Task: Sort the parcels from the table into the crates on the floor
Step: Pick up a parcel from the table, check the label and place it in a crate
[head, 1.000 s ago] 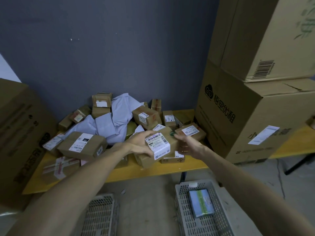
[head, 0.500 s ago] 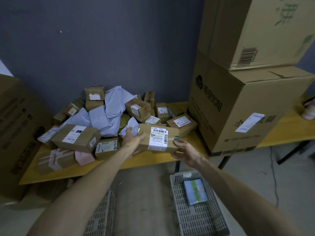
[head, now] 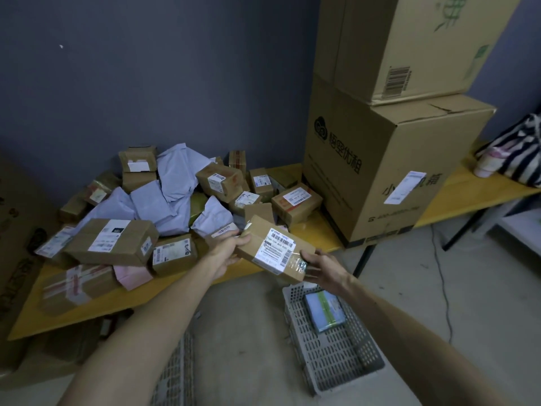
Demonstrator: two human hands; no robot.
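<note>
I hold a brown cardboard parcel (head: 273,249) with a white barcode label in both hands, just past the front edge of the yellow table (head: 123,297). My left hand (head: 227,250) grips its left end. My right hand (head: 323,269) holds its right end from below, fingers curled round the taped corner. The parcel tilts down to the right, above the near end of a grey slotted crate (head: 330,350) on the floor. That crate holds one blue-and-green packet (head: 325,313). A second grey crate (head: 175,376) shows partly at the bottom, between my arms.
The table carries a pile of small brown boxes (head: 112,243) and pale plastic mailers (head: 172,186). Two big stacked cartons (head: 380,159) fill its right part, and another large carton (head: 14,244) stands at the left. A striped bag (head: 521,153) lies far right. A cable (head: 442,291) trails on the floor.
The parcel has come off the pile and toward me, past the table edge. It has turned label-up and now tilts down to the right over the right crate, both hands still on it.
</note>
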